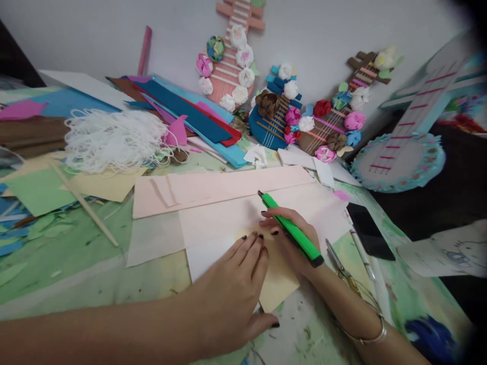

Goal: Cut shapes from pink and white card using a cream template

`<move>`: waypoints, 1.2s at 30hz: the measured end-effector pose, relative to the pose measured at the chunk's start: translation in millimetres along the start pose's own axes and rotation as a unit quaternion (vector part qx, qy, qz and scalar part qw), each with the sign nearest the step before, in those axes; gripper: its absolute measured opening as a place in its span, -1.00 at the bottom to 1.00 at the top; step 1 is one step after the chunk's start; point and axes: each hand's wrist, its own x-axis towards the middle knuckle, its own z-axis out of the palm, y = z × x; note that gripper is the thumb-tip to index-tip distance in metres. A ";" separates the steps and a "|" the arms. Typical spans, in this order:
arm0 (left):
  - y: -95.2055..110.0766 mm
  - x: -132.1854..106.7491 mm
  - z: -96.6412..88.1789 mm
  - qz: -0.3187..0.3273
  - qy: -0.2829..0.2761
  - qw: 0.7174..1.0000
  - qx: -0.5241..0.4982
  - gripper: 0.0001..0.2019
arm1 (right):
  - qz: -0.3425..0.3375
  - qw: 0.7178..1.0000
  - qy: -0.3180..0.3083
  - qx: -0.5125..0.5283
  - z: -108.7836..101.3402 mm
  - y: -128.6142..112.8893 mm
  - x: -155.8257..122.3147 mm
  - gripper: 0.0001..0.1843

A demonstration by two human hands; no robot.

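My left hand (238, 279) lies flat with its fingers stretched out, pressing on a white sheet (203, 256) and a pale yellow sheet (279, 279). Just to its right, my right hand (302, 241) grips a green utility knife (291, 227). The knife's dark tip points up and left, above a pale pink sheet (228, 215). A folded strip of the same pale pink paper (228, 188) runs along the far side of that sheet. Under my left palm the papers' edges are hidden.
Scissors (342, 268) and a black phone (371, 231) lie right of my right hand. A heap of white string (114, 139), coloured paper (190, 111) and a wooden stick (85, 205) are at the left. Several decorated paper guitars (230, 61) stand along the wall.
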 end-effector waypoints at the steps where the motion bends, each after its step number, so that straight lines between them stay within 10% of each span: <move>1: 0.5 -0.7 1.0 0.000 0.002 1.000 0.009 -0.16 | 0.000 1.000 -0.008 -0.013 -0.8 0.8 -0.3 -0.74; 6: 0.9 -2.9 -2.2 0.016 0.070 0.997 0.009 -0.12 | 0.005 0.999 -0.023 -0.035 -3.1 -3.4 -0.5 -0.70; 10: -27.4 15.1 -30.6 0.007 0.112 0.994 -0.007 -0.52 | -0.002 0.999 -0.019 -0.047 -2.5 -7.3 1.2 -0.67; 13: -72.0 31.4 -57.7 -0.189 0.024 0.975 0.112 -0.77 | -0.021 0.999 0.005 -0.025 -3.0 -4.8 2.5 -0.68; 26: -184.3 30.5 -71.6 -0.411 -0.093 0.906 0.039 -0.36 | 0.010 0.998 0.025 -0.054 -3.2 -0.3 2.1 -0.73; 32: -198.5 30.0 -79.3 -0.401 -0.135 0.905 -0.050 -0.51 | -0.002 0.997 0.021 -0.069 -3.4 3.4 1.4 -0.71; 36: -200.2 27.0 -81.5 -0.424 -0.108 0.899 -0.025 -0.23 | -0.021 0.996 0.024 -0.078 -3.0 2.7 1.6 -0.72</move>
